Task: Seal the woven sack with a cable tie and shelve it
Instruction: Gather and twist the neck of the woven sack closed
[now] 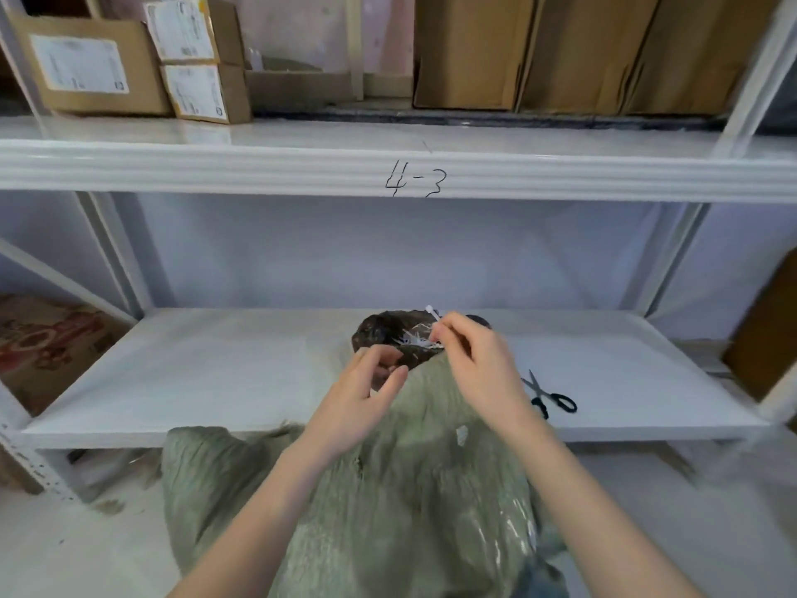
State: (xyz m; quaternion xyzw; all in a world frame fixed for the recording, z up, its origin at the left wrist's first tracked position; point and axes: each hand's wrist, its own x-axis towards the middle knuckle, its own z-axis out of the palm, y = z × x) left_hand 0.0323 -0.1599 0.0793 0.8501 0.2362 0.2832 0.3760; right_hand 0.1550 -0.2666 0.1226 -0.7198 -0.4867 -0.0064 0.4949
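A grey-green woven sack (401, 489) stands on the floor against the lower white shelf (215, 373), its gathered dark mouth (388, 334) leaning over the shelf's front. My right hand (478, 356) pinches a white cable tie (432, 315) at the sack's mouth; the tie's end sticks up past my fingertips. My left hand (366, 386) hovers just left of the neck with its fingers curled and apart, holding nothing that I can see.
Black-handled scissors (550, 399) lie on the lower shelf right of the sack. The upper shelf, marked 4-3 (414, 181), carries cardboard boxes (95, 62). Another printed box (47, 343) sits at the far left, and a brown board (767, 334) leans at the right.
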